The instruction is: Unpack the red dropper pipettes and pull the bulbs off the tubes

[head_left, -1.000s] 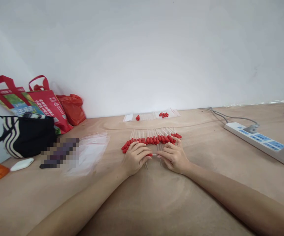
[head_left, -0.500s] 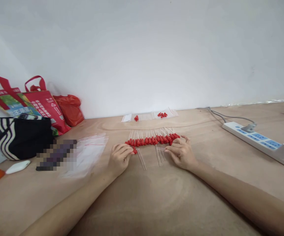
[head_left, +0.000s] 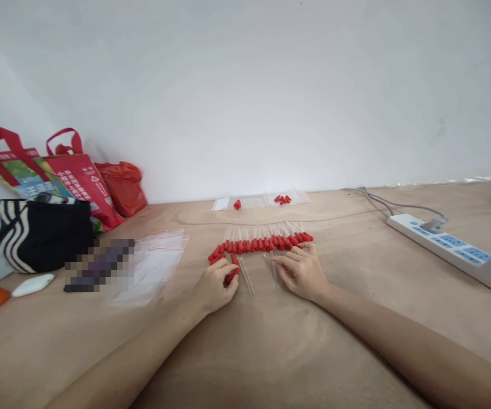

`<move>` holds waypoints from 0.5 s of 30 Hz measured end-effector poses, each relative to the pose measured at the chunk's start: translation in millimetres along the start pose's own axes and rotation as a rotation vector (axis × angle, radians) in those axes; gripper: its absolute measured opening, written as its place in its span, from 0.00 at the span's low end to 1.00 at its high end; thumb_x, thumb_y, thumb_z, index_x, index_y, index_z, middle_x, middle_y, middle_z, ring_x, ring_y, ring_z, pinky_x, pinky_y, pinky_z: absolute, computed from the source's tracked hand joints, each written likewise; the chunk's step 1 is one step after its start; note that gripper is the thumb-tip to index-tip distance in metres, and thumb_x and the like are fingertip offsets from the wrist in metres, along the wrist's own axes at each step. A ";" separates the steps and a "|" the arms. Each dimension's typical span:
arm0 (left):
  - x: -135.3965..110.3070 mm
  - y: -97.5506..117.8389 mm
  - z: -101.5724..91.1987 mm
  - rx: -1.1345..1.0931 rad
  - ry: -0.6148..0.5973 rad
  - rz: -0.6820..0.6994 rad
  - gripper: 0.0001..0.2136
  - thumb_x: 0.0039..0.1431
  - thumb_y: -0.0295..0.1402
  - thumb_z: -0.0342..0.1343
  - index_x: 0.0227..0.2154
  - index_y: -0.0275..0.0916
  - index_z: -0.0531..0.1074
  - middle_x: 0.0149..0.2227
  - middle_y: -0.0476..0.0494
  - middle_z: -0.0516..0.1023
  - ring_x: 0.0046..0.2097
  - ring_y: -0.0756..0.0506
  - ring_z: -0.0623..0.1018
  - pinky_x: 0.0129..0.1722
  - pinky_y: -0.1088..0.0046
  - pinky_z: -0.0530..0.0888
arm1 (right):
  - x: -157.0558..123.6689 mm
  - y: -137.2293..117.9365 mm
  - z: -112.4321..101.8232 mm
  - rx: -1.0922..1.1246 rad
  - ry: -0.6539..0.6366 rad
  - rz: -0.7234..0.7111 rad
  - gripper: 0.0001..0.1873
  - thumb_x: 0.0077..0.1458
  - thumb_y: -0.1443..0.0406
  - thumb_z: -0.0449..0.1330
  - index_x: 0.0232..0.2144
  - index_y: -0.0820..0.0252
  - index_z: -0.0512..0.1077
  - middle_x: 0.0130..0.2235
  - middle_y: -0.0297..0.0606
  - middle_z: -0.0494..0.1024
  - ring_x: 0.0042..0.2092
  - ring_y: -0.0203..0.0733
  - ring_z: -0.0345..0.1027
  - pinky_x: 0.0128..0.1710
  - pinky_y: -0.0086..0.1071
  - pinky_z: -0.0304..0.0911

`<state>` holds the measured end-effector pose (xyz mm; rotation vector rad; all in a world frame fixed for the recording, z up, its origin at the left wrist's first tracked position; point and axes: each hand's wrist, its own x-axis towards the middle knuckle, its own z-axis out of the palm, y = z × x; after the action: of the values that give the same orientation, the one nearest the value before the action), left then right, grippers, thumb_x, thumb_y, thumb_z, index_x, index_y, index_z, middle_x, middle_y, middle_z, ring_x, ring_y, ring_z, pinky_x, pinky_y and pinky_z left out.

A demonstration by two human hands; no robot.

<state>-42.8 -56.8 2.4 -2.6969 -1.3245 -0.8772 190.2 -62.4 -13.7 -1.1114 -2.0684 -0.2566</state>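
Note:
A row of thin clear droppers with red rubber bulbs (head_left: pixel 262 243) lies across the wooden table (head_left: pixel 271 352) in front of me. My left hand (head_left: pixel 216 287) is closed in a pinch on one red bulb (head_left: pixel 231 276), just below the row's left end. My right hand (head_left: pixel 300 271) rests on the table below the right half of the row, fingers curled over a few loose clear tubes (head_left: pixel 273 269). More bare tubes (head_left: pixel 245 275) lie between my hands.
Small clear bags with a few red bulbs (head_left: pixel 282 199) lie near the wall. A stack of clear zip bags (head_left: pixel 155 261), a black striped bag (head_left: pixel 36 233), red shopping bags (head_left: pixel 75 176) and a white object (head_left: pixel 30 284) sit at left. A white power strip (head_left: pixel 458 250) lies at right.
My left hand has drawn back from the row's left end toward me with a red bulb in its fingers. My right hand has slid slightly left and nearer over the loose tubes.

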 end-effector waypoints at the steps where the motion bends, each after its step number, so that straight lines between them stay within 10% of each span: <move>1: 0.4 1.0 1.9 0.013 -0.001 0.000 0.09 0.52 0.28 0.46 0.30 0.36 0.72 0.24 0.46 0.67 0.26 0.50 0.69 0.26 0.75 0.69 | 0.1 -0.2 0.2 -0.004 -0.002 -0.002 0.11 0.52 0.67 0.51 0.33 0.55 0.73 0.25 0.33 0.74 0.30 0.35 0.60 0.43 0.38 0.44; 15: 10.4 11.3 10.5 -0.119 -0.027 -0.043 0.06 0.52 0.31 0.50 0.33 0.37 0.65 0.29 0.47 0.66 0.27 0.51 0.68 0.30 0.73 0.69 | 3.9 -6.0 -0.9 -0.013 -0.113 -0.042 0.22 0.48 0.49 0.54 0.36 0.57 0.73 0.25 0.34 0.71 0.31 0.37 0.59 0.42 0.39 0.43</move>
<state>-24.5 -53.9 1.1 -2.7874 -1.3839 -0.9572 184.8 -64.0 -9.3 -1.1137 -2.1951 -0.2329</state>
